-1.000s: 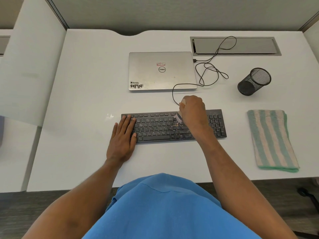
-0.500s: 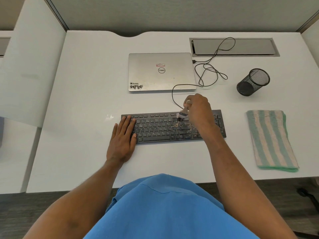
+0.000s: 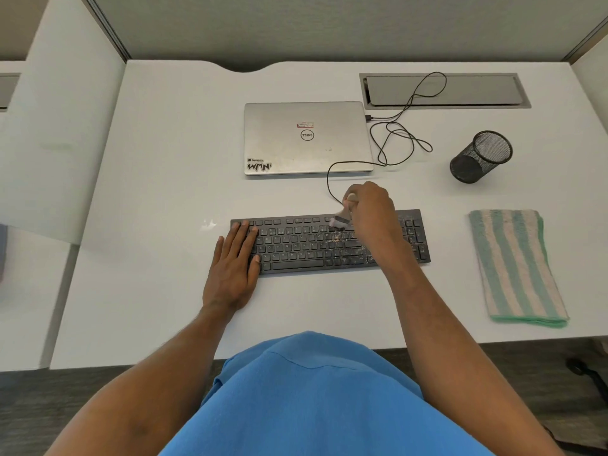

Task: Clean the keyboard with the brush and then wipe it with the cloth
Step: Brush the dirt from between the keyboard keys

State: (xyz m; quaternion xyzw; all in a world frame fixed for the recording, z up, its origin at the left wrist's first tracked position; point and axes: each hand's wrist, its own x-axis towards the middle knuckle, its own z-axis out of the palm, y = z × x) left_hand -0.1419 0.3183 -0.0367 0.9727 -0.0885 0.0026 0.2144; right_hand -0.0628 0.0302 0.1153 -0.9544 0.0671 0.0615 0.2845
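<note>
At the left end of the flat black plastic keyboard [image 3: 306,250], your left hand [image 3: 232,268] lies open, straight fingers pressing the board onto the smooth white tabletop [image 3: 164,192]; that anchor looks right for brushing. Right of centre, your right hand [image 3: 370,212] is curled round the small pale-bristled brush [image 3: 340,221], whose tip touches the upper key rows. Pale gritty crumbs [image 3: 345,238] speckle the matte keys there and toward the number pad, so short, light strokes along the gaps should serve you best, sweeping grit off one edge rather than deeper between keys. Far right, well apart from the keyboard, the folded green-and-cream striped cloth [image 3: 516,264], soft and nubbly, lies untouched.
</note>
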